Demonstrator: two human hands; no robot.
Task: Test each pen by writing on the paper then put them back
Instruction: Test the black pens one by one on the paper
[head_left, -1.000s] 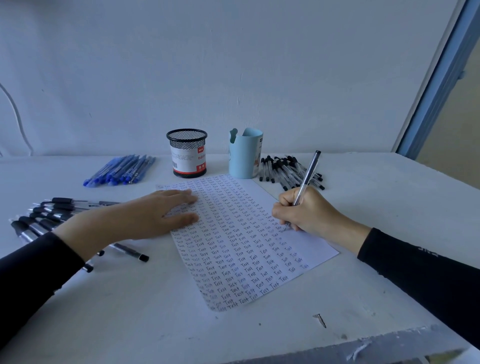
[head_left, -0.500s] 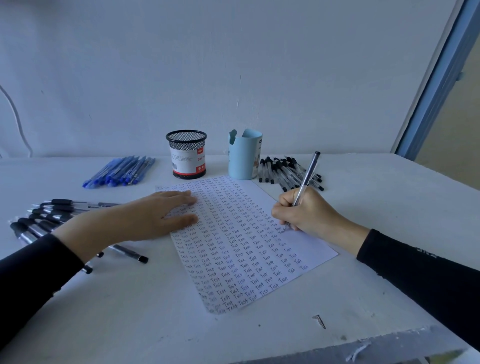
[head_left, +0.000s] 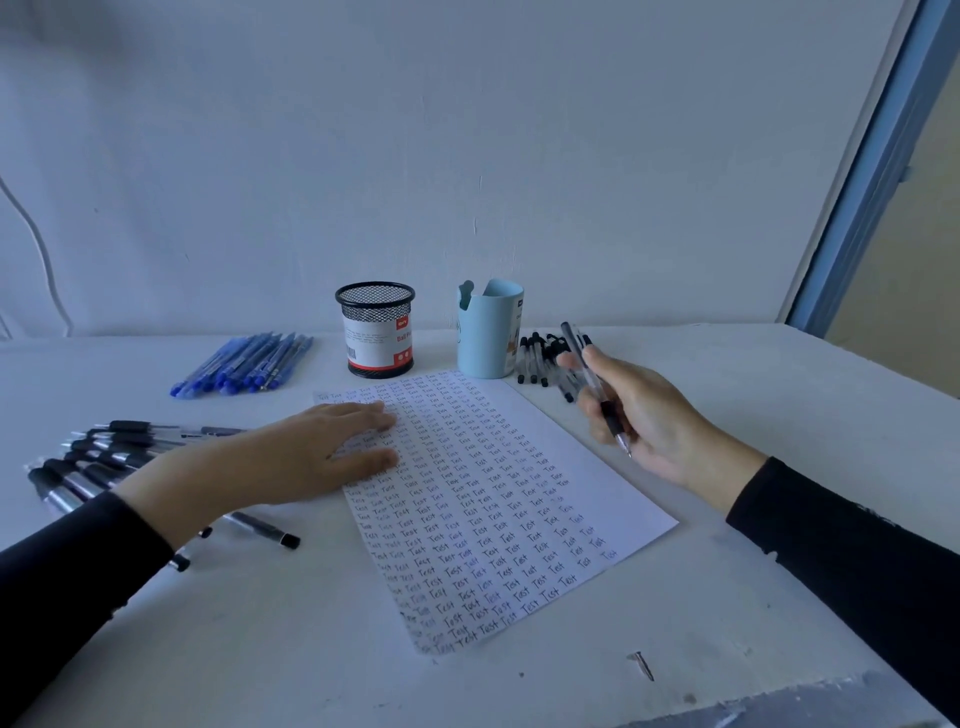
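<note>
pen (head_left: 592, 382): clear barrel, dark grip, held in the air just right of the paper, tip pointing down and near, back end pointing far; motion-blurred
right hand (head_left: 654, 426): fingers and thumb curled round the pen near its grip, grasping it; hand is off the sheet, above the bare table (head_left: 789, 415)
change: half a second ago the tip is on the paper and the hand rests there writing; now hand and pen are lifted and shifted right and far, tip clear of the sheet
left hand (head_left: 291, 457): unchanged, fingers straight and released, palm flat on the far left part of the paper, pinning it
paper (head_left: 493, 499): same spot, rows of "Test" cover nearly all of it, only a narrow blank strip along the right edge
black pen pile (head_left: 532, 358): far right, just beside the light blue cup (head_left: 488, 332), right behind the lifted pen's back end
meaning: writing check for this pen looks finished; likely next is laying it back in the black pile, then taking another
other pens: blue bunch (head_left: 244, 364) far left, dark-grip bunch (head_left: 98, 457) near left, partly hidden by the left forearm; neither has moved
mesh cup (head_left: 375, 330): far centre, left of the blue cup, contents can't tell
progress: judging by the nearly full sheet, well along
</note>
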